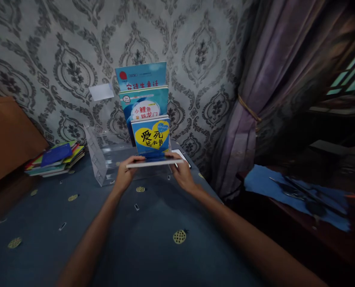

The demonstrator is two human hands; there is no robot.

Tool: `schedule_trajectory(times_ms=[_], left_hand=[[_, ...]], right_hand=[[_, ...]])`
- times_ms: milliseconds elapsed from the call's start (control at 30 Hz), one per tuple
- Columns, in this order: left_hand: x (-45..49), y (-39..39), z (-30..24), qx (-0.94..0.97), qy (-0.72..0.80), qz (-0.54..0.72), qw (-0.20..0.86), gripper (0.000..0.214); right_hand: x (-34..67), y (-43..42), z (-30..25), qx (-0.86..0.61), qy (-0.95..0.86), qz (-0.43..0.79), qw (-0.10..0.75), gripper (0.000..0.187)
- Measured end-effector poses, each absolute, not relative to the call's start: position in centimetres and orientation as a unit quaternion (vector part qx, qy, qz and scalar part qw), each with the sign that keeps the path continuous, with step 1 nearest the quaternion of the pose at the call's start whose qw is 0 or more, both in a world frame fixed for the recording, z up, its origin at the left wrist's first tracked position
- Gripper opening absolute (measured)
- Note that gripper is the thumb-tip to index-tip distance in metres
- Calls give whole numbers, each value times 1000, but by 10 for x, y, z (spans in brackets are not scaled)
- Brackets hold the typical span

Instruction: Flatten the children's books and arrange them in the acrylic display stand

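We've got the left hand (124, 175) and right hand (182, 173) both clamped on a thin book (153, 162), one at each end, held flat and edge-on, pale page edge toward us. It sits just in front of the clear acrylic rack (101, 159). At 12 o'clock stand three blue-covered books (144, 107), stepped in height. Book pile (56, 158) at 9 o'clock on the blue-clothed counter (153, 235).

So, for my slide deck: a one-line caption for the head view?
Both hands, left hand and right hand, hold a thin book before the clear stand.
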State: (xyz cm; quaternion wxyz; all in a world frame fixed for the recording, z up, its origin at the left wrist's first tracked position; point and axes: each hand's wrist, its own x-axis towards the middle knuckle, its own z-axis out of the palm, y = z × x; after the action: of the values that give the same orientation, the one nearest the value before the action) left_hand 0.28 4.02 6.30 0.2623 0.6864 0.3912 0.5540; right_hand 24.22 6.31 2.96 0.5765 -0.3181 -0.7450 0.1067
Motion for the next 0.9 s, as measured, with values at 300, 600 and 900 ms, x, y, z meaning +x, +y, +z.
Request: schedule_trajectory(times_ms=[300, 600, 900], left_hand=[[6, 61, 60, 671, 385, 571, 275, 35], [8, 62, 49, 669, 402, 562, 274, 32], [10, 59, 53, 681, 409, 553, 250, 31]], right_hand=[[240, 77, 34, -357, -732, 147, 561, 18], [244, 75, 30, -367, -743, 145, 541, 23], [248, 76, 27, -369, -744, 133, 542, 25]])
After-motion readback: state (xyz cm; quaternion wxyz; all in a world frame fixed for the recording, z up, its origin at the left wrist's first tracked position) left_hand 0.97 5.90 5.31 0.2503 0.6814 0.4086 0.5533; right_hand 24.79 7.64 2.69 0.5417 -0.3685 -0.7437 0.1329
